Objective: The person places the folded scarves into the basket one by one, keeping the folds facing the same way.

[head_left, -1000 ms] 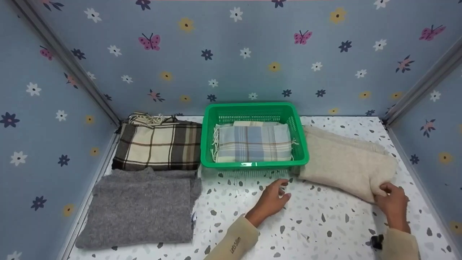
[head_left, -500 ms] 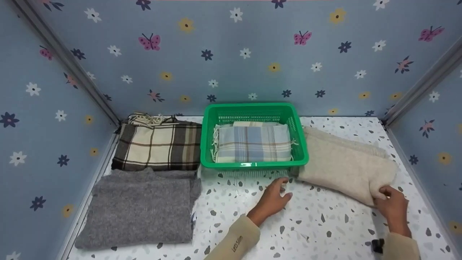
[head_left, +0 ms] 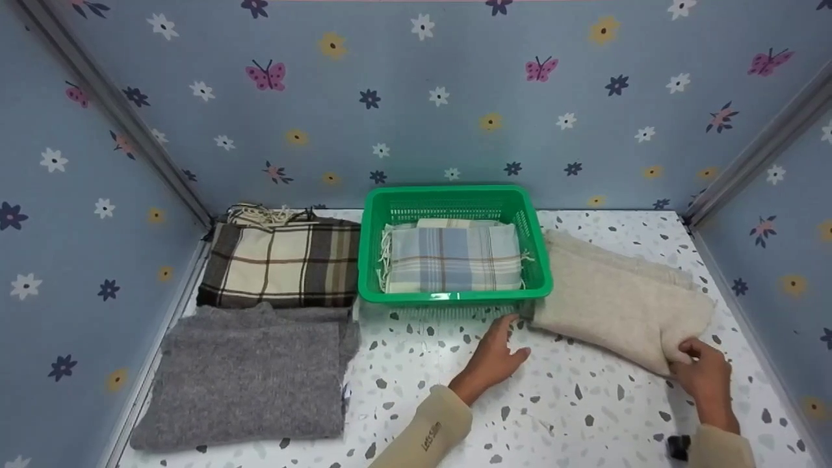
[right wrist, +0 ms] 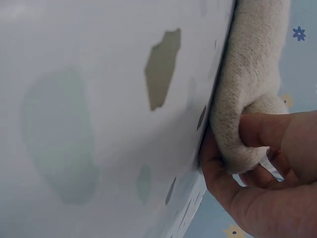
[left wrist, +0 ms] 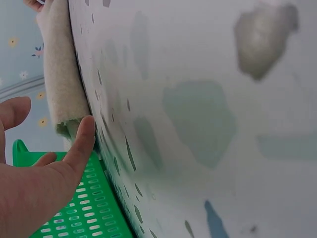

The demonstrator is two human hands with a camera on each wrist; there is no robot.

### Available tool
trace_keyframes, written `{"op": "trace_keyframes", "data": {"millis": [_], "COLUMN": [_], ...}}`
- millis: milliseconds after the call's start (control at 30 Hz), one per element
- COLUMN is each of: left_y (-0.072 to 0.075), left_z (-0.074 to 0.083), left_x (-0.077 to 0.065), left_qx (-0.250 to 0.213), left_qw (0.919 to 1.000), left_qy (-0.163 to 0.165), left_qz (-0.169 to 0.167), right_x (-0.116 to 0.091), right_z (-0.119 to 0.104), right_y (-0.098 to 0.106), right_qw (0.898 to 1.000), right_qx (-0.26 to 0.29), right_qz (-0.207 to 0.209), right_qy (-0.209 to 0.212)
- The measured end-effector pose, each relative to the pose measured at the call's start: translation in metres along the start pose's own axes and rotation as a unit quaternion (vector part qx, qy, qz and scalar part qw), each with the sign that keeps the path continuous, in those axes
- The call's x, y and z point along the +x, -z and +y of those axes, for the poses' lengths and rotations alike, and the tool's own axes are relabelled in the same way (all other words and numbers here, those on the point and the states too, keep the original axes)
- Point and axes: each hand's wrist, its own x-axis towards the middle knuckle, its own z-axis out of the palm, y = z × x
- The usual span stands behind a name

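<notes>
A folded beige woolly cloth lies on the speckled table to the right of the green basket. My right hand pinches its near right corner; in the right wrist view the thumb presses on top and the fingers curl under the fold of the cloth. My left hand is just in front of the basket, fingers extended and thumb apart. Its index fingertip is right by the cloth's near left corner, and the left wrist view shows that finger in front of the cloth's rolled end.
Inside the basket sits a folded blue and cream plaid cloth with fringes. Left of the basket lie a brown and cream checked cloth and, nearer, a folded grey cloth. Flower-patterned walls enclose the table on three sides.
My left hand has straightened its index finger toward the beige cloth's left corner. The right hand keeps its pinch, and the cloth's near right corner has shifted slightly toward me.
</notes>
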Motion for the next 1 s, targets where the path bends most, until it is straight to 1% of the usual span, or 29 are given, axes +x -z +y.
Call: {"op": "trace_keyframes", "data": {"millis": [167,300,400,500,700,1000], "left_y": [-0.005,-0.008,-0.01,-0.011,-0.013,-0.018], "left_z": [0.0,0.001,0.001,0.001,0.004,0.005], "left_x": [0.002,0.003,0.004,0.005,0.006,0.007], "left_qx": [0.004,0.008,0.008,0.002,-0.007,-0.016], "left_qw": [1.0,0.9999,0.9998,0.9996,0.9992,0.9985], "left_qy": [0.003,0.009,0.014,0.027,0.038,0.052], "left_qz": [0.002,0.006,0.009,0.009,0.011,0.007], "right_x": [-0.002,-0.003,-0.004,-0.006,-0.01,-0.009], "right_z": [0.001,0.003,0.004,0.005,0.006,0.008], "right_y": [0.001,0.002,0.002,0.002,0.004,0.006], "right_qw": [1.0,1.0,1.0,1.0,1.0,0.999], "right_qx": [-0.022,-0.025,-0.023,-0.02,0.002,-0.036], "right_qz": [-0.002,-0.007,-0.006,-0.005,-0.026,-0.024], "right_qy": [-0.001,0.0,0.003,0.005,-0.002,0.011]}}
